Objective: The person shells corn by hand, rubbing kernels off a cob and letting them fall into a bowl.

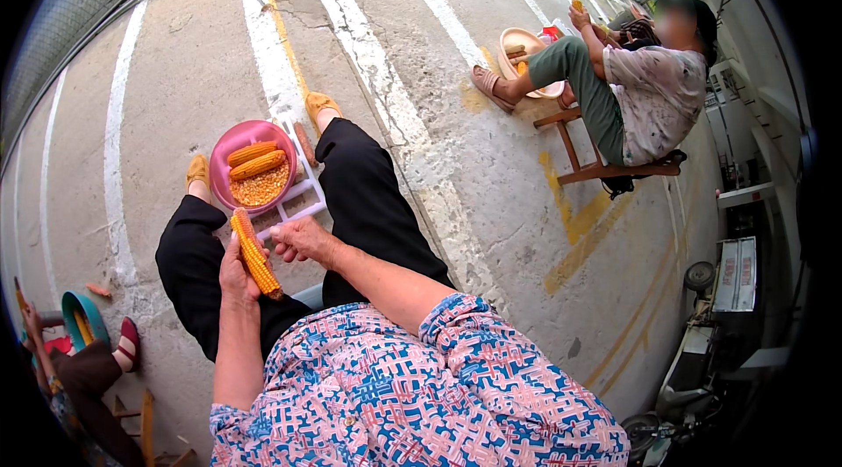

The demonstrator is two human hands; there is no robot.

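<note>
My left hand (233,274) is wrapped round an ear of corn (256,258) held upright at a slant over my lap. Some of its upper side looks stripped of kernels. Just to the right, my right hand (303,241) is closed with the fingers curled, its thumb close to the cob. Whatever it may hold is hidden. Beyond both hands, between my feet, sits a pink basin (216,171). Two yellow ears of corn (258,164) lie in it beside a heap of loose kernels (260,189).
A pale plastic stool (303,189) supports the basin, with a bare reddish cob (305,144) at its side. At the right, a seated person (653,99) holds corn over a cream basin (510,39). Another person (83,379) sits lower left by a teal basin (98,313).
</note>
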